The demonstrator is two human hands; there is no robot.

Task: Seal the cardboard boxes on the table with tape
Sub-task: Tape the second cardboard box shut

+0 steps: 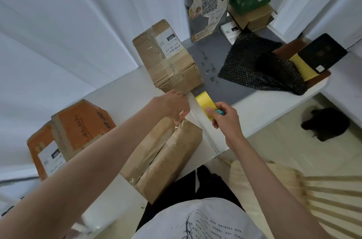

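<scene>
Yellow packing tape on a roll (205, 104) sits in the right hand (225, 116), whose fingers (210, 111) curl round it along with a small blue-handled tool (221, 111), possibly a cutter, though too little of it shows to be sure. The left hand (172, 104) pinches the free end of a pale strip of tape (193, 102) drawn taut between the two hands, just above the far end of the long brown cardboard box (162, 158) lying on the white bench (264, 105). That box's centre seam looks not yet closed at this end.

The risk, as I judge it, is the strip twisting or folding onto itself, or landing off the seam, since it hangs unsupported in the air. A second brown labelled box (168, 60) stands close behind, and the strip's sticky face could catch its lower edge.
</scene>
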